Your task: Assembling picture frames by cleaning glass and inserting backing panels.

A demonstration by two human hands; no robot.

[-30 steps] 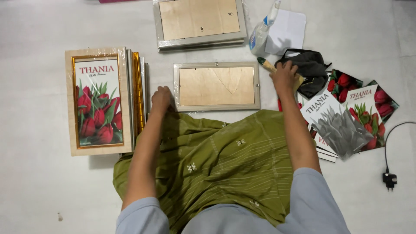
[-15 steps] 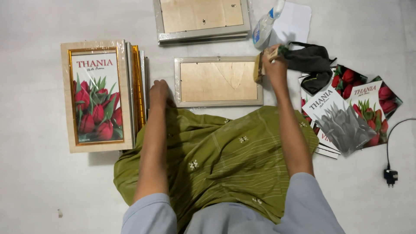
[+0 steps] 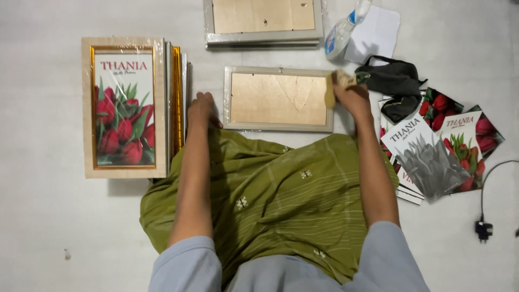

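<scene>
- At the right edge of the face-down picture frame, the right hand is clenched around a small tan tool; half a second ago it was beside the frame's upper corner, so it has now come onto the backing board.
- Across the frame, the left hand rests at the lower left corner, fingers loose, grasping nothing.
- Beyond the grip's right lie a black pouch, a spray bottle and tulip prints.
- Left of the left hand stands a stack of finished frames.
</scene>
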